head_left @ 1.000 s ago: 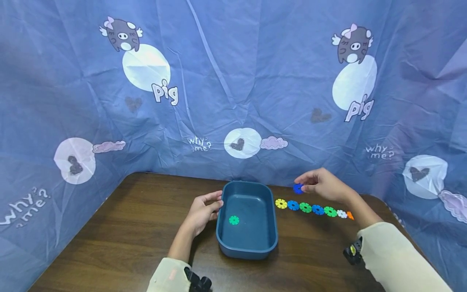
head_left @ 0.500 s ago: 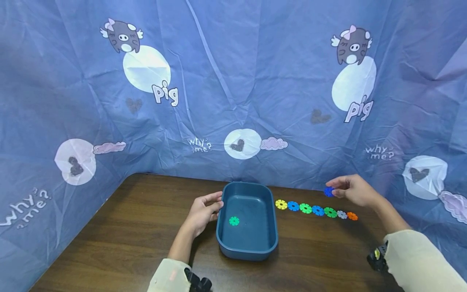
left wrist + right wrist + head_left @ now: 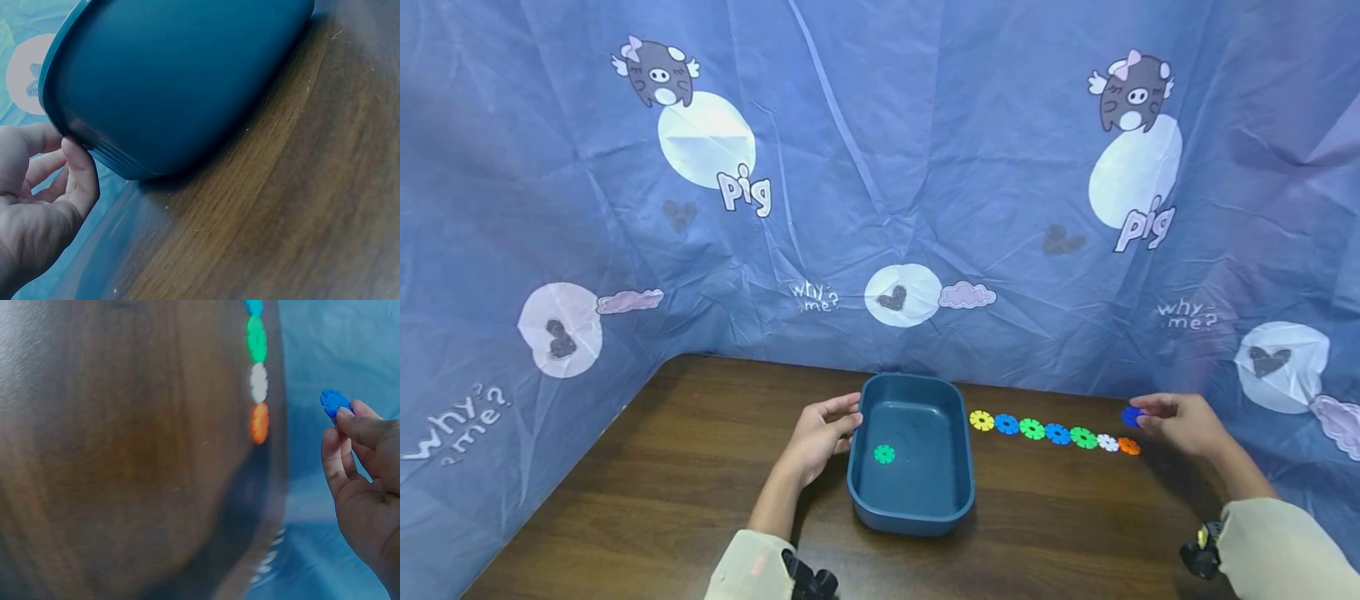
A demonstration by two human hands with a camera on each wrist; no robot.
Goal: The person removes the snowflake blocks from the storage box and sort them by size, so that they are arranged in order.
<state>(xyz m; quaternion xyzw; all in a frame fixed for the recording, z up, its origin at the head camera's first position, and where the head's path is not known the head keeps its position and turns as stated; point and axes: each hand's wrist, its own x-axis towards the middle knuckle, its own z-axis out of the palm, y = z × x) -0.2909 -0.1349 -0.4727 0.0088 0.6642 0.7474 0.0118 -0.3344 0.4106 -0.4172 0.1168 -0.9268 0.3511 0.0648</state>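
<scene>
A dark blue rectangular plastic bin (image 3: 912,525) stands on the wooden table, one green notched disc (image 3: 884,454) lying on its floor. My left hand (image 3: 818,435) holds the bin's far left edge, thumb and fingers at the rim; the left wrist view shows the thumb (image 3: 80,164) against the wall. My right hand (image 3: 1186,423) pinches a dark blue notched disc (image 3: 335,403) between thumb and forefinger. It hovers above the right end of a disc row, beyond the orange disc (image 3: 1129,447). That row starts with a yellow disc (image 3: 982,420) by the bin.
Between the yellow and orange ends lie blue, green and white discs (image 3: 1108,443), side by side near the table's back edge. A blue printed curtain (image 3: 895,192) hangs behind and around the brown table (image 3: 655,483).
My right hand has carried the blue disc rightward along the row and a little lower, past the orange disc. The left hand and the bin have stayed put.
</scene>
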